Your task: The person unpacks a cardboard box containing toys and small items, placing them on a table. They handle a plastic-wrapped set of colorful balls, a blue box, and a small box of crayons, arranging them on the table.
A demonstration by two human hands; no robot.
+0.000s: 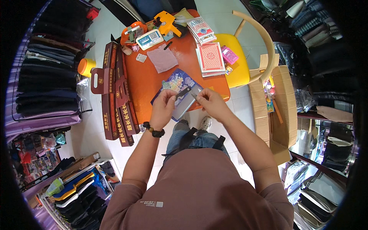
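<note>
Between the thumb and fingers of my left hand [164,105] is a small, slim black object [183,91] with a rounded end, too small to name further. My right hand [212,103] pinches a small greyish piece [194,94] close to that end; I cannot tell whether the two touch. Beneath both hands, a blue printed package [176,78] with a clear or pale lower part lies at a slant over the near edge of the orange-brown table [141,83]. A dark beaded bracelet [155,130] circles my left wrist.
Oversized playing cards [211,57] are stacked at the table's right. A pink cloth [162,59] and a yellow label gun [168,24] lie farther back. Long maroon boxes [110,95] stand at the left. Right of the table are a yellow chair [233,50] and an open cardboard box [283,106].
</note>
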